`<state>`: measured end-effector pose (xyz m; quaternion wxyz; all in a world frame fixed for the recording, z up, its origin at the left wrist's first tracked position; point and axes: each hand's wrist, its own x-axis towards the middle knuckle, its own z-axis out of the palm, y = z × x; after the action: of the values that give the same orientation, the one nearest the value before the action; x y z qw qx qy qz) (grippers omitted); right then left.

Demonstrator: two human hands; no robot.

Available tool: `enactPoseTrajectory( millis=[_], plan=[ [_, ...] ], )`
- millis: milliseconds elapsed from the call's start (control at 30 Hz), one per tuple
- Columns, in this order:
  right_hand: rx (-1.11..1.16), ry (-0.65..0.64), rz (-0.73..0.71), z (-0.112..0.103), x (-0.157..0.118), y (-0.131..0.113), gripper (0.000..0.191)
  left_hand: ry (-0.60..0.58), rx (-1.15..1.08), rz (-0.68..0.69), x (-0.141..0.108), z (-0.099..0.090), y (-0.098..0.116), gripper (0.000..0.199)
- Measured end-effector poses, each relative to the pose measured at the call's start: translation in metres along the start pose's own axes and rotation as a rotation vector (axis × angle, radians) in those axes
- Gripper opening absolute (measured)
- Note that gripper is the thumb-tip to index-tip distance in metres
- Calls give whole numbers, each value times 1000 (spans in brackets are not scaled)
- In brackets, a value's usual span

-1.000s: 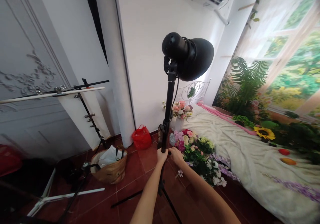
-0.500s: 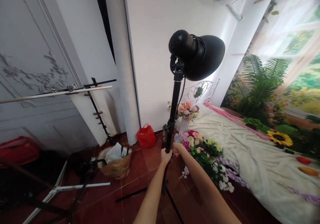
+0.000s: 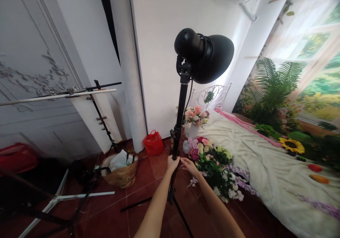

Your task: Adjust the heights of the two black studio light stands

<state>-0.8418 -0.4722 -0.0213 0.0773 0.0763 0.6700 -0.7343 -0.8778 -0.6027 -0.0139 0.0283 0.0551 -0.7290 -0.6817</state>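
A black studio lamp [image 3: 203,54] with a wide reflector tops a black light stand [image 3: 181,105], its reflector turned to the right. Wrapped round the stand's pole, below a clamp knob [image 3: 173,134], is my left hand [image 3: 173,163]. My right hand [image 3: 189,165] is just right of the pole, its fingers loosely bent and apart, with nothing visible in them. A thin cable [image 3: 189,98] hangs from the lamp along the pole. The stand's legs [image 3: 182,215] spread over the red tile floor below my hands.
Artificial flowers [image 3: 209,151] lie beside a bed with a cream blanket [image 3: 239,139] at right. Behind the stand sits a red bag [image 3: 153,142]; a woven basket [image 3: 120,170] is left of it. Another stand [image 3: 102,119] holds a white crossbar [image 3: 60,96]. White stand legs [image 3: 87,195] stretch across the left floor.
My right hand has come off the pole and its fingers have opened. My left hand keeps its hold. The whole view has shifted slightly, with the lamp now a little further left.
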Motion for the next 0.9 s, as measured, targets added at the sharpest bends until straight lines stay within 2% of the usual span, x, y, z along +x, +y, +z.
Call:
enactPoseTrajectory(
  millis=[100, 200, 300, 433, 500, 567, 700, 900],
  plan=[
    [-22, 98, -73, 7, 0, 2, 47, -12, 30, 54, 0, 0, 0, 13],
    [-41, 126, -113, 10, 0, 5, 51, -11, 47, 60, -1, 0, -3, 12],
    [-16, 174, -165, 15, 2, 11, 49, -12, 42, 66, -2, 0, -5, 11],
    [46, 324, -209, 28, 7, 16, 44, -35, 12, 58, -2, 0, -8, 13],
    [19, 408, -158, 34, 11, 14, 39, -46, 3, 41, -2, 1, -9, 13],
    [-105, 466, -27, 37, 15, 8, 32, -40, -1, 13, -2, 2, -9, 13],
    [-344, 461, 219, 35, 26, -7, 19, -27, -4, -24, -5, 1, -2, 13],
    [-440, 463, 357, 29, 38, -20, 17, -33, -36, -102, -14, -1, 15, 19]
  ],
)
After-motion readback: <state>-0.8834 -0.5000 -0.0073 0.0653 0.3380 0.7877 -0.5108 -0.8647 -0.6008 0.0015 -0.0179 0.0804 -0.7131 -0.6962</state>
